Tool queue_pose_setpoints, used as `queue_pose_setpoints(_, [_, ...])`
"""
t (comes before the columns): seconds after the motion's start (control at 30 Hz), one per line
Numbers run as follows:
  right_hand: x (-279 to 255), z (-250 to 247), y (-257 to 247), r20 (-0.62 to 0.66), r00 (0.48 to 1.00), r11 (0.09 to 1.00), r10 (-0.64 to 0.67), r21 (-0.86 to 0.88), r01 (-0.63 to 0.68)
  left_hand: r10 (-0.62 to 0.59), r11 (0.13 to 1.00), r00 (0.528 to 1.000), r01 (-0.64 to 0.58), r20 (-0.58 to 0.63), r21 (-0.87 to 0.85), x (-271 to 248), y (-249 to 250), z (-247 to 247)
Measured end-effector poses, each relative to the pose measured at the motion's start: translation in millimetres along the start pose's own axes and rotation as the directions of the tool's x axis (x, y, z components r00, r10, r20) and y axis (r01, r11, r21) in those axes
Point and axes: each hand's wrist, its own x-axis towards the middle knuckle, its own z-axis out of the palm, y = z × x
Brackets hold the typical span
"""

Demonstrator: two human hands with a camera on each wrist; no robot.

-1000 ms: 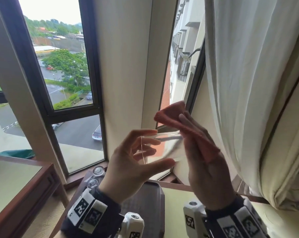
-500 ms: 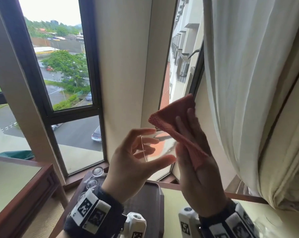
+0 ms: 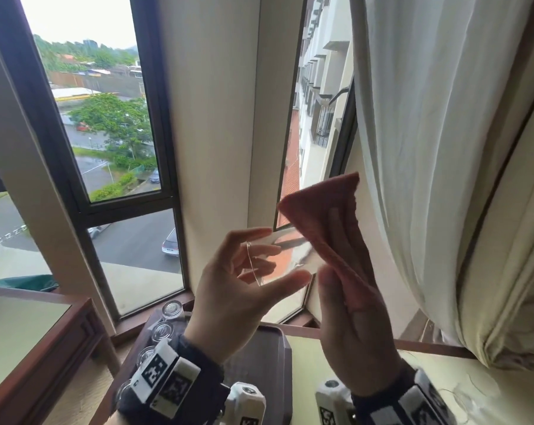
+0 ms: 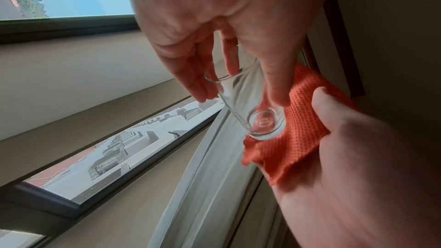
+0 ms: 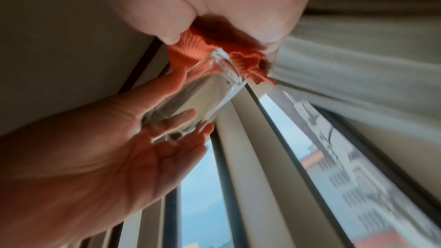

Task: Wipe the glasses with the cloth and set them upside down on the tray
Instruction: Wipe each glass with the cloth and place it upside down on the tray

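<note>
A clear glass [image 3: 278, 259] lies sideways in the air in front of the window. My left hand [image 3: 285, 254] grips it between thumb and fingers near its rim. In the left wrist view the thick base of the glass [image 4: 264, 122] rests against the orange cloth [image 4: 298, 135]. My right hand [image 3: 336, 250] holds the cloth [image 3: 321, 204] spread over its fingers, with the thumb pinching it. The right wrist view shows the glass [image 5: 203, 91] meeting the cloth [image 5: 190, 52]. The dark tray [image 3: 275, 363] lies below my hands.
Several clear glasses [image 3: 163, 331] stand in a row along the tray's left side. A wooden table [image 3: 29, 348] is at the left. A white curtain [image 3: 443, 179] hangs close on the right. Window panes and a wall post stand just behind the hands.
My right hand has shifted the cloth upward against the glass's base, and its top corner now stands higher. The left hand keeps its hold on the glass.
</note>
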Motion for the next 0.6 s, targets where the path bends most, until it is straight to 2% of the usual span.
queue_pose_setpoints(0.07, [16, -10, -7, 0.015, 0.989, 0.981, -0.145, -0.13, 0.146, 0.017, 1.0, 0.999, -0.017, 0.035, 0.012, 0, 2, -1])
queue_pose_setpoints(0.13, [31, -21, -9, 0.047, 0.987, 0.987, -0.151, -0.052, 0.153, 0.027, 1.0, 0.996, -0.027, 0.088, -0.002, -1, 4, -2])
queue_pose_setpoints(0.2, [41, -31, -16, 0.051, 0.996, 0.983, 0.077, 0.16, -0.085, 0.026, 0.999, 0.992, -0.021, 0.122, -0.043, -3, 5, 0])
queue_pose_setpoints(0.27, [39, -36, -17, 0.07, 0.928, 0.857, 0.365, 0.365, -0.364, 0.016, 0.995, 0.993, -0.005, 0.118, -0.096, -5, 6, 1])
queue_pose_setpoints(0.33, [30, -35, -12, 0.096, 0.878, 0.742, 0.47, 0.495, -0.451, -0.011, 0.988, 0.996, 0.025, 0.094, -0.151, -5, 5, 3])
queue_pose_setpoints(0.37, [26, -29, -11, 0.078, 0.88, 0.743, 0.469, 0.504, -0.44, -0.034, 0.985, 0.996, 0.048, 0.087, -0.166, -5, 4, 5])
queue_pose_setpoints(0.43, [16, -21, 3, -0.077, 0.9, 0.809, 0.43, 0.476, -0.346, -0.107, 0.98, 0.991, 0.118, 0.078, -0.161, -3, 3, 11])
queue_pose_setpoints(0.47, [17, -17, 1, 0.033, 0.884, 0.765, 0.466, 0.486, -0.422, -0.152, 0.975, 0.985, 0.163, 0.081, -0.149, -4, 2, 14])
queue_pose_setpoints(0.5, [10, -11, 5, 0.056, 0.876, 0.8, 0.479, 0.382, -0.462, -0.195, 0.97, 0.976, 0.206, 0.094, -0.127, -4, 2, 18])
queue_pose_setpoints(0.53, [8, -5, 6, 0.023, 0.896, 0.863, 0.443, 0.261, -0.433, -0.23, 0.966, 0.966, 0.241, 0.117, -0.097, -5, 3, 21])
queue_pose_setpoints(0.6, [6, -10, 3, 0.004, 0.917, 0.891, 0.399, 0.235, -0.389, -0.279, 0.957, 0.947, 0.288, 0.157, -0.038, -7, 3, 25])
